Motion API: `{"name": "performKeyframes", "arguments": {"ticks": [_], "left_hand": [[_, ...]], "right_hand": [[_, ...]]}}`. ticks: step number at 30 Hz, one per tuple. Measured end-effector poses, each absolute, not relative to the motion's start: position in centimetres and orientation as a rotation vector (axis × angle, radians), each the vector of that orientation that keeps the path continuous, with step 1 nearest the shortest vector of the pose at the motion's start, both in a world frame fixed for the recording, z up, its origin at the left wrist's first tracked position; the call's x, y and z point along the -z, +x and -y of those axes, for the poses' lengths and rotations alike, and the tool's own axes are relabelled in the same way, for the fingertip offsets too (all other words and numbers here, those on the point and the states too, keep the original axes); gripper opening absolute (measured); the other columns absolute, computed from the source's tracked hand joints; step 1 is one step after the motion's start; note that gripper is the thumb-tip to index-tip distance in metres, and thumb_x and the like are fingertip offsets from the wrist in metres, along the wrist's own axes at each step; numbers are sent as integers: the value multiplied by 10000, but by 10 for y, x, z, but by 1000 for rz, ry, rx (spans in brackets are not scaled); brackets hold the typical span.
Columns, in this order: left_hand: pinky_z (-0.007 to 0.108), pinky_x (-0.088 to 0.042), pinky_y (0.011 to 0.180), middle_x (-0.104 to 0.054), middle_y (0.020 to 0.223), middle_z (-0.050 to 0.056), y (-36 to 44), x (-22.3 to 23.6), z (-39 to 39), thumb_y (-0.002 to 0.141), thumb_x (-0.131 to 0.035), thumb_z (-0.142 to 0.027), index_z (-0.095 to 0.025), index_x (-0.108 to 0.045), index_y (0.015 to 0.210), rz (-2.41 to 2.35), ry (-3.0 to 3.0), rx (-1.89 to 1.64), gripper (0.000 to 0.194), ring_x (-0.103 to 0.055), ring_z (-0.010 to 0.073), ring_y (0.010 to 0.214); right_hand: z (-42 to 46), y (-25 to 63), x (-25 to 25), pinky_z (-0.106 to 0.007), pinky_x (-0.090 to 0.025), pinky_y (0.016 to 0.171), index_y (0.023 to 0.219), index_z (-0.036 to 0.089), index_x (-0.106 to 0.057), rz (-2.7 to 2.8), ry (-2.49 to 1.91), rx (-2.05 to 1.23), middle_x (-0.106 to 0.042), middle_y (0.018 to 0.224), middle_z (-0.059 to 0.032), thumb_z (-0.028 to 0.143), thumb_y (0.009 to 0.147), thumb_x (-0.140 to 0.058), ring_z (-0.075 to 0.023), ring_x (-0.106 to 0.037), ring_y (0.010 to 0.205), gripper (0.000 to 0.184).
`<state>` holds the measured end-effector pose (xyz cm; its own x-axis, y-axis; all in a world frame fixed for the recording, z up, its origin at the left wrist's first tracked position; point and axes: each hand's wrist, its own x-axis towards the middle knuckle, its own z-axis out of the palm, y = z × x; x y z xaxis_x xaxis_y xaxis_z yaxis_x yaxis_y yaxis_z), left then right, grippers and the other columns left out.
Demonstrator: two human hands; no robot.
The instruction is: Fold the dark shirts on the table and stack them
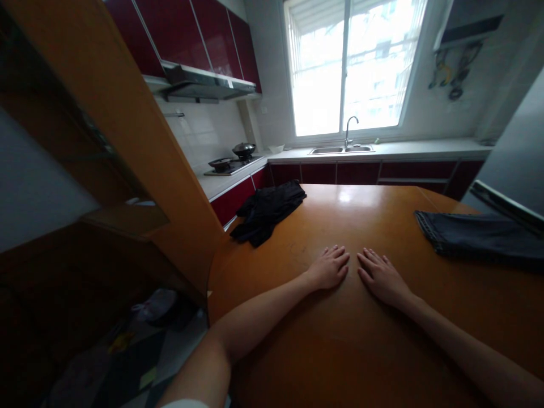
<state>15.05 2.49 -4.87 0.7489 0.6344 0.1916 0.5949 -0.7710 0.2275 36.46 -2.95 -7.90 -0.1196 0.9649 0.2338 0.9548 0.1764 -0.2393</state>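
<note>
My left hand (328, 267) lies flat, palm down, on the round wooden table (352, 345), fingers stretched out. My right hand (381, 277) rests flat beside it, a small gap between them, fingers also out. Neither hand holds anything. A crumpled black garment (268, 209) lies on the table's far left edge, well beyond my left hand. A folded dark blue denim piece (476, 237) lies at the table's right side, an arm's reach from my right hand.
A wooden cabinet (106, 147) stands close on the left. Behind the table runs a kitchen counter with a stove and pans (233, 161), a sink with tap (342, 148) under a bright window, and red cupboards. A grey appliance (516, 164) is at right.
</note>
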Motion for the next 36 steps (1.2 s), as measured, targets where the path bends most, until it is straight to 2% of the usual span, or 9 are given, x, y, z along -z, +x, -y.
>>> {"name": "performKeyframes", "arguments": {"ticks": [4, 13, 24, 28, 31, 36], "left_hand": [[485, -271, 1198, -404, 1574, 91, 150, 49, -27, 1022, -399, -403, -226, -482, 1460, -966, 2797, -418, 480, -323, 273, 1476], [380, -363, 1163, -570, 1441, 96, 139, 46, -57, 966, -482, -280, -167, -638, 1309, -1000, 2747, -592, 394, -491, 225, 1363], [324, -367, 1159, -588, 1421, 101, 137, 49, -60, 961, -494, -263, -135, -654, 1290, -1031, 2763, -618, 387, -502, 208, 1354], [282, -385, 1136, -623, 1386, 36, 135, 45, -67, 955, -523, -276, -207, -678, 1252, -1080, 2776, -602, 342, -541, 169, 1309], [326, -356, 1158, -626, 1380, 39, 114, 31, -90, 944, -536, -239, -212, -675, 1245, -1288, 2738, -640, 332, -534, 185, 1314], [509, -218, 1200, -499, 1493, 149, 31, -2, -135, 982, -417, -150, -124, -600, 1314, -1966, 2439, -836, 379, -377, 274, 1433]], "right_hand": [[30, 365, 78, -509, -252, 1186, 1461, 188, -507, 2131, -1827, -41, -393, 1578, -128, 466, 979, -346, -277, -315, 1477, 579], [30, 365, 77, -529, -257, 1181, 1460, 196, -510, 2137, -1821, -44, -390, 1579, -131, 470, 981, -346, -283, -315, 1478, 576], [33, 362, 71, -516, -263, 1186, 1450, 176, -523, 2138, -1839, -35, -396, 1574, -132, 470, 983, -327, -280, -323, 1474, 586], [32, 365, 72, -508, -260, 1188, 1459, 184, -510, 2146, -1841, -25, -399, 1575, -122, 476, 985, -329, -272, -317, 1477, 585], [32, 367, 73, -497, -254, 1195, 1458, 181, -511, 2156, -1832, -37, -402, 1574, -120, 481, 988, -322, -264, -319, 1477, 589], [32, 367, 73, -483, -251, 1201, 1452, 172, -519, 2137, -1829, -48, -401, 1574, -119, 463, 985, -330, -262, -323, 1476, 582]]}}
